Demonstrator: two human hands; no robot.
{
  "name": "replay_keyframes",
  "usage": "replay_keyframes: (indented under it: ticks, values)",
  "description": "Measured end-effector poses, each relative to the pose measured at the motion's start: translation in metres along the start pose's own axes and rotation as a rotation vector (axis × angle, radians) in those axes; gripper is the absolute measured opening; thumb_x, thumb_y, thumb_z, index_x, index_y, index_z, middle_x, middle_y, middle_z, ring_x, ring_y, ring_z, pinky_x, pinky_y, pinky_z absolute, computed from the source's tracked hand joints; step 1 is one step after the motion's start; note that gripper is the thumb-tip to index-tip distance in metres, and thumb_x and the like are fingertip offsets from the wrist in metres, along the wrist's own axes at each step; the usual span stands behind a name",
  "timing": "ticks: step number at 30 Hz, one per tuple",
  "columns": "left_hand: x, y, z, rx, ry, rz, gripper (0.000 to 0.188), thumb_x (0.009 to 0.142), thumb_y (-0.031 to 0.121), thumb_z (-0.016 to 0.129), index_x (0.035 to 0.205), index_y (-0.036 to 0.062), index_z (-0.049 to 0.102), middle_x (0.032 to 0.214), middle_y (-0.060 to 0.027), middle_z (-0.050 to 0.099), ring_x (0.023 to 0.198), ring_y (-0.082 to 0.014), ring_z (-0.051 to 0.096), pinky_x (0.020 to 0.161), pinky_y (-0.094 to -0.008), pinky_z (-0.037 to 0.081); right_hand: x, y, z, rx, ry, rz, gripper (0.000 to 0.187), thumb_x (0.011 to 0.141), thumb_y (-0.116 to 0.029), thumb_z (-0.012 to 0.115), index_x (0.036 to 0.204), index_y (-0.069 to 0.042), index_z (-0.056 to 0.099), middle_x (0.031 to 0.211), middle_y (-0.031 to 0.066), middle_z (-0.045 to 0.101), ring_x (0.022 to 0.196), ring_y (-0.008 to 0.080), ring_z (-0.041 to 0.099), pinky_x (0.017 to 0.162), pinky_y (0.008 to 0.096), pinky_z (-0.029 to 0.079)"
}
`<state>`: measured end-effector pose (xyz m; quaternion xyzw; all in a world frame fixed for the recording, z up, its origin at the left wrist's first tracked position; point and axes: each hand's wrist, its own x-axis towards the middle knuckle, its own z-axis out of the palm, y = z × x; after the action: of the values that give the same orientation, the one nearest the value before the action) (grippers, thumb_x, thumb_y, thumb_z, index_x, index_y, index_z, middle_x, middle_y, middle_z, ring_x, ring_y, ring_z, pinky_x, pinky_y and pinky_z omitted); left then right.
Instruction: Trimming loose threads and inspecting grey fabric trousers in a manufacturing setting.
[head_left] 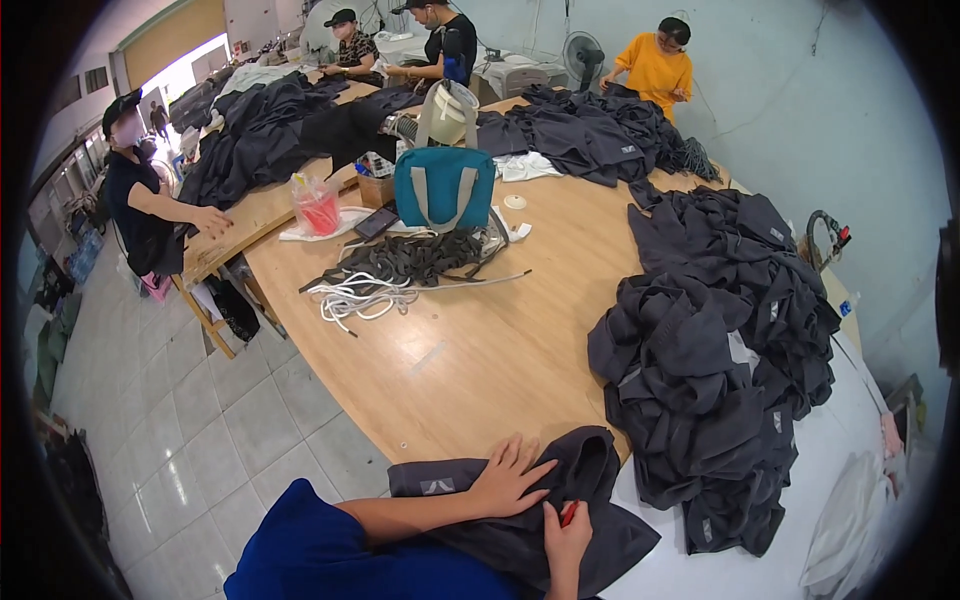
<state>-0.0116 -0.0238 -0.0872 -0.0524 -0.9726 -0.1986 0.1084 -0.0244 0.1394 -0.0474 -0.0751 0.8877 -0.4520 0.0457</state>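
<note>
A dark grey garment [455, 478] with a small pale logo patch lies over the table's near edge, right in front of me. My left hand [510, 480] rests flat on it with the fingers spread. Just to the right, my right hand [567, 540] is closed round a small red tool [569, 514]. Most of that tool is hidden in the fingers, so its kind does not show. A folded, raised part of the garment stands up beyond both hands.
A big heap of dark garments [690, 380] lies to my right. Farther up the table are dark and white cords [400, 270], a phone [377, 222], a teal bag [445, 188] and a pink drink cup [316, 207]. Several co-workers stand round the far tables among more garments [590, 130].
</note>
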Motion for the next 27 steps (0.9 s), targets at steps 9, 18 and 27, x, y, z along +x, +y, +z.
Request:
replay_keyframes:
  ticks: [9, 18, 27]
  values:
    - [-0.005, 0.003, -0.001, -0.041, 0.027, -0.022, 0.050, 0.090, 0.044, 0.044, 0.134, 0.0196, 0.042, 0.139, -0.0226, 0.032, 0.126, -0.0517, 0.023, 0.104, -0.0560, 0.016, 0.003, 0.003, -0.015, 0.677, 0.019, 0.227, 0.027, 0.077, 0.000, 0.067, 0.079, -0.011, 0.042, 0.075, -0.0052, 0.037, 0.067, 0.0056, 0.039, 0.061, 0.0187, 0.033]
    - [0.009, -0.002, -0.018, -0.814, 0.122, -0.041, 0.043, 0.096, 0.031, 0.036, 0.128, 0.0056, 0.047, 0.135, -0.0182, 0.041, 0.126, -0.0347, 0.035, 0.105, -0.0434, 0.023, 0.006, -0.021, -0.039, 1.151, 0.206, 0.220, 0.020, 0.084, 0.004, 0.055, 0.084, -0.011, 0.042, 0.081, -0.0043, 0.038, 0.071, 0.0052, 0.038, 0.069, 0.0194, 0.032]
    - [0.028, 0.030, -0.068, -1.280, -0.228, -0.064, 0.037, 0.094, 0.021, 0.044, 0.124, 0.0005, 0.049, 0.126, -0.0130, 0.051, 0.118, -0.0209, 0.047, 0.101, -0.0308, 0.033, 0.000, -0.028, -0.055, 1.288, 0.057, 0.212, 0.018, 0.085, 0.006, 0.052, 0.089, -0.009, 0.045, 0.085, -0.0019, 0.042, 0.077, 0.0060, 0.043, 0.071, 0.0194, 0.034]
